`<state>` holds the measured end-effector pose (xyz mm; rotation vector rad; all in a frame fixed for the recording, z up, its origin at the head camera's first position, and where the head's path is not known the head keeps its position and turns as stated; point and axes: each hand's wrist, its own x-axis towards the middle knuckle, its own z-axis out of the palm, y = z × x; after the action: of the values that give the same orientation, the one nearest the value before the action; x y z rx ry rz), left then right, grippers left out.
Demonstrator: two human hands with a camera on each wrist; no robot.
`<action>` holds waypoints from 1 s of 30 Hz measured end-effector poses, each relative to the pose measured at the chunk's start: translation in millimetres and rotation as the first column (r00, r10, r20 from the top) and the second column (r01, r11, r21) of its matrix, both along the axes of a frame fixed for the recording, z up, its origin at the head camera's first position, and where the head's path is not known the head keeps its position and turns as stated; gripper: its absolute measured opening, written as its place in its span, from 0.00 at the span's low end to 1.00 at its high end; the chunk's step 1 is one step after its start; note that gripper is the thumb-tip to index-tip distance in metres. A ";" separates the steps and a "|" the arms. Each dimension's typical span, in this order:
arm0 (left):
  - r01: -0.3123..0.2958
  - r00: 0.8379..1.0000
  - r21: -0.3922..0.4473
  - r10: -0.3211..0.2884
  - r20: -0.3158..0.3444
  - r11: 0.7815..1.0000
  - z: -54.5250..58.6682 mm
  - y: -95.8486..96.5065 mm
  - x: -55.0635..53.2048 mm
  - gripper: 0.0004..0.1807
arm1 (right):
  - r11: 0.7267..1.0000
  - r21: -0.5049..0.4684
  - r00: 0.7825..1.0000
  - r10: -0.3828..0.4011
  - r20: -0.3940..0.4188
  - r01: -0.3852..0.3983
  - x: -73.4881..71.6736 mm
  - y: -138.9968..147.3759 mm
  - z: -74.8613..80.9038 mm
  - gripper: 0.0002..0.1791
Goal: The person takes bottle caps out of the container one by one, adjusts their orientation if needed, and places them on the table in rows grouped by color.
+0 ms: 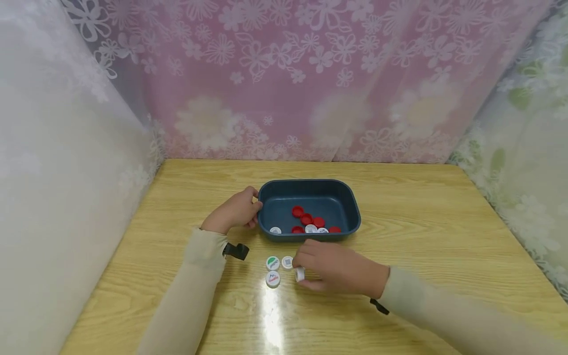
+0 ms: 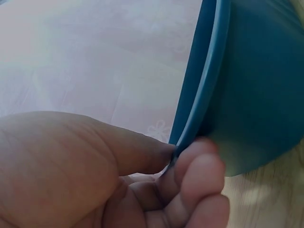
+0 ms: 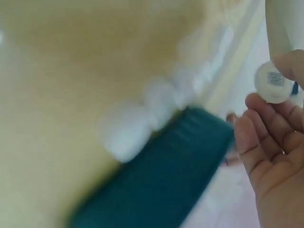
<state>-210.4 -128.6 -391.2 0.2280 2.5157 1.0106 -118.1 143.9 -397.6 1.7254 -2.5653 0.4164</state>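
My left hand (image 1: 237,209) pinches the rim of a dark blue plastic basin (image 1: 310,237) at its left end. In the left wrist view the thumb (image 2: 142,152) lies at the rim and the curled fingers are against the outer wall. Just in front of the basin, my right hand (image 1: 337,266) holds a white bottle cap (image 1: 300,274) between thumb and fingers. A printed square code shows on that cap in the right wrist view. Inside the basin lie several red bottle caps (image 1: 306,219) and a few white caps (image 1: 311,229), mostly towards the near wall.
On the wooden table (image 1: 426,217), left of my right hand, lie a white cap with green print (image 1: 272,263), one with a square code (image 1: 287,262) and one with red and blue print (image 1: 272,279). A pink flowered curtain (image 1: 284,98) hangs behind.
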 end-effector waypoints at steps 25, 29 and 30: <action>-0.023 0.998 0.061 0.020 0.055 0.998 1.7 1.2 1.4 0.38 | 0.998 0.025 0.971 -0.049 -0.236 0.057 24.9 -19.7 -40.5 0.05; -0.041 0.997 0.066 0.037 0.067 0.997 2.1 1.4 1.8 0.38 | 0.996 0.027 0.975 -0.075 -0.207 0.083 23.7 -21.5 -40.2 0.06; -0.041 0.997 0.067 0.036 0.071 0.997 2.3 1.3 2.1 0.38 | 0.996 0.027 0.977 -0.082 -0.198 0.089 23.2 -21.9 -40.3 0.06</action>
<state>-208.3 -127.3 -389.0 0.1613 2.4341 1.1014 -94.9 122.0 -437.8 1.5708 -2.5083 0.1875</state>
